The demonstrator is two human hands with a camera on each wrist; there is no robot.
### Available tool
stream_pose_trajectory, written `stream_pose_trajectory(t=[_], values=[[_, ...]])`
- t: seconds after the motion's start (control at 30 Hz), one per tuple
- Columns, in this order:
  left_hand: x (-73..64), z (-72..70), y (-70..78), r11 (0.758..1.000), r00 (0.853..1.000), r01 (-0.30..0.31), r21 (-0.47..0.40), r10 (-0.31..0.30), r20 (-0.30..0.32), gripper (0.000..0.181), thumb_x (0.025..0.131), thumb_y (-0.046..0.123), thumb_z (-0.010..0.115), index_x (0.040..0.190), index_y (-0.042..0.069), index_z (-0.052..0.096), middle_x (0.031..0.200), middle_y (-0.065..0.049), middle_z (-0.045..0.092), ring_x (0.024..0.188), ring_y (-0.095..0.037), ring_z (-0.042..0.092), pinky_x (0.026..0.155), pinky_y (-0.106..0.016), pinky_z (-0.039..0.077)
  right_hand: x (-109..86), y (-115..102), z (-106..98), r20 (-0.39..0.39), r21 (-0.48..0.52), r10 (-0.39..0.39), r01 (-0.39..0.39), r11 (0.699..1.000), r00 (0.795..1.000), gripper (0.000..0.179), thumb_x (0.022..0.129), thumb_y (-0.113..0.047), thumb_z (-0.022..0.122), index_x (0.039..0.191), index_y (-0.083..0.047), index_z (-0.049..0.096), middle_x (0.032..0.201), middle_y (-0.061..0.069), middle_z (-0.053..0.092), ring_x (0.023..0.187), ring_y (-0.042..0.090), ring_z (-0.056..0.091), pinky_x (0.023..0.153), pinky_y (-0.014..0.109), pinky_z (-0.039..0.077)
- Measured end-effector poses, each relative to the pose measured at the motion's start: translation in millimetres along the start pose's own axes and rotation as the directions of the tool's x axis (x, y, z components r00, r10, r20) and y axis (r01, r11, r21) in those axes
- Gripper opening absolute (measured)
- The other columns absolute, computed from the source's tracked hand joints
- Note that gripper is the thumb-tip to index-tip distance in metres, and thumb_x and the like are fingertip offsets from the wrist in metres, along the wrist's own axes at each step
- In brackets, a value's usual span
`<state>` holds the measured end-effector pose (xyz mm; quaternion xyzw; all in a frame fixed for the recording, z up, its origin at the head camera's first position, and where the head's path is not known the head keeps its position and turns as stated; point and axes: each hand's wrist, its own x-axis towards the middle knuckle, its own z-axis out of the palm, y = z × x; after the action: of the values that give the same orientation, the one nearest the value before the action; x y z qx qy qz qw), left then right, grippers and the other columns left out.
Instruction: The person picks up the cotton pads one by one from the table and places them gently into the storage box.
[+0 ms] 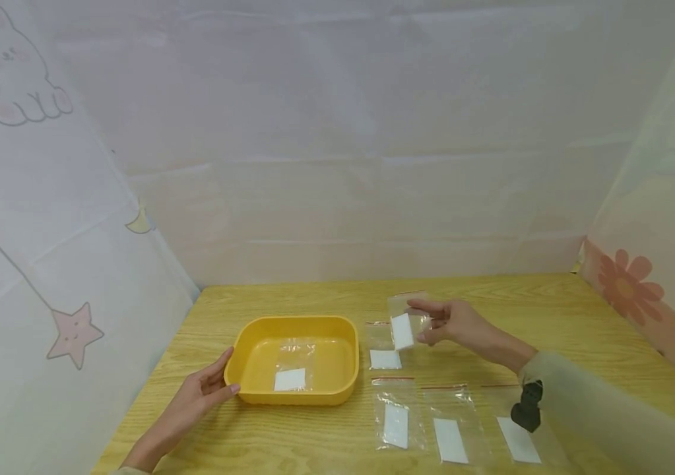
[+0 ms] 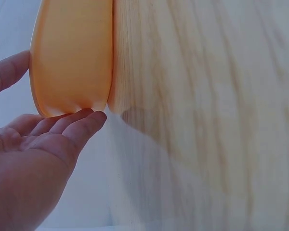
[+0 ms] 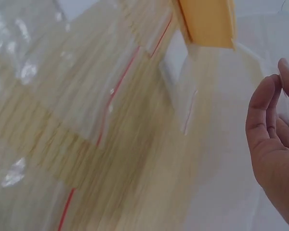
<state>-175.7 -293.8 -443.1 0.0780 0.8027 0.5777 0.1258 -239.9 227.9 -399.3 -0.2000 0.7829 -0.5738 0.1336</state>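
A yellow plastic basin (image 1: 295, 398) stands on the table, with a clear zip bag (image 1: 297, 366) holding a white piece inside it. My left hand (image 1: 194, 399) touches the basin's left end; in the left wrist view the fingers (image 2: 70, 126) lie fairly straight along the outer wall and the thumb meets the rim. Right of the basin, my right hand (image 1: 452, 326) pinches a small zip bag (image 1: 402, 330) with a white piece in it, between thumb and fingers. That bag is raised and partly overlaps another zip bag (image 1: 384, 359) lying below.
Several more red-striped zip bags, such as the near-left one (image 1: 396, 422), the middle one (image 1: 450, 435) and the right one (image 1: 518, 435), lie along the front of the wooden table (image 1: 289, 439). Pale cloth walls (image 1: 373, 211) enclose the back and sides.
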Motion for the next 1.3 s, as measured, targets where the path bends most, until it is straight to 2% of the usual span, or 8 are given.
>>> stream_pose_trajectory(t=[0.23, 0.43, 0.67, 0.9, 1.13, 1.3], values=[[2.1, -0.3, 0.3, 1.000, 1.000, -0.003, 0.005, 0.003, -0.004, 0.081, 0.106, 0.023, 0.068, 0.168, 0.005, 0.019, 0.169, -0.021, 0.020, 0.147, -0.043, 0.039, 0.104, -0.030, 0.052, 24.5, -26, 32, 0.058, 0.054, -0.038, 0.035, 0.998, 0.998, 0.079, 0.090, -0.004, 0.083, 0.159, -0.001, 0.044, 0.156, 0.025, 0.049, 0.073, 0.015, 0.055, 0.082, 0.032, 0.060], [2.2, 0.0, -0.3, 1.000, 1.000, -0.007, 0.000, 0.007, 0.000, 0.081, 0.106, 0.022, 0.068, 0.168, 0.004, 0.019, 0.170, -0.020, 0.018, 0.148, -0.043, 0.037, 0.104, -0.030, 0.052, 45.9, -37, 67, 0.128, 0.133, -0.058, 0.041, 0.990, 0.990, 0.079, 0.091, 0.001, 0.081, 0.160, -0.002, 0.043, 0.154, 0.022, 0.052, 0.082, 0.019, 0.066, 0.079, 0.032, 0.060], [1.9, 0.8, 0.2, 1.000, 1.000, -0.011, 0.004, 0.011, 0.001, 0.082, 0.106, 0.022, 0.068, 0.168, 0.004, 0.018, 0.169, -0.021, 0.020, 0.147, -0.044, 0.038, 0.103, -0.030, 0.052, 67.5, -42, 106, 0.176, 0.135, -0.037, 0.013, 0.991, 0.984, 0.078, 0.090, 0.001, 0.082, 0.159, -0.002, 0.046, 0.152, 0.019, 0.056, 0.062, 0.015, 0.044, 0.072, 0.027, 0.053], [1.8, 1.3, 0.3, 1.000, 1.000, -0.010, 0.004, 0.010, 0.005, 0.082, 0.106, 0.021, 0.068, 0.168, 0.004, 0.018, 0.169, -0.022, 0.021, 0.147, -0.044, 0.039, 0.103, -0.030, 0.052, 82.3, -41, 140, 0.183, 0.118, 0.019, -0.042, 0.992, 0.983, 0.076, 0.086, 0.000, 0.085, 0.155, -0.003, 0.052, 0.150, 0.018, 0.058, 0.063, 0.018, 0.063, 0.076, 0.035, 0.060], [1.2, 1.0, 1.6, 1.000, 1.000, -0.010, 0.017, 0.010, 0.006, 0.083, 0.106, 0.024, 0.068, 0.168, 0.004, 0.018, 0.169, -0.021, 0.020, 0.147, -0.045, 0.039, 0.103, -0.032, 0.053, 91.4, -38, 170, 0.156, 0.191, 0.053, -0.083, 0.978, 0.986, 0.075, 0.083, 0.006, 0.085, 0.152, 0.003, 0.054, 0.144, 0.020, 0.062, 0.065, 0.015, 0.070, 0.072, 0.033, 0.063], [1.3, 0.3, 2.1, 1.000, 1.000, -0.006, 0.020, 0.006, 0.009, 0.082, 0.106, 0.024, 0.067, 0.168, 0.005, 0.018, 0.169, -0.021, 0.018, 0.148, -0.045, 0.036, 0.104, -0.032, 0.052, 95.0, -36, 187, 0.124, 0.222, 0.067, -0.094, 0.970, 0.990, 0.074, 0.082, 0.009, 0.086, 0.149, 0.006, 0.056, 0.142, 0.021, 0.063, 0.069, 0.023, 0.074, 0.072, 0.038, 0.064]])
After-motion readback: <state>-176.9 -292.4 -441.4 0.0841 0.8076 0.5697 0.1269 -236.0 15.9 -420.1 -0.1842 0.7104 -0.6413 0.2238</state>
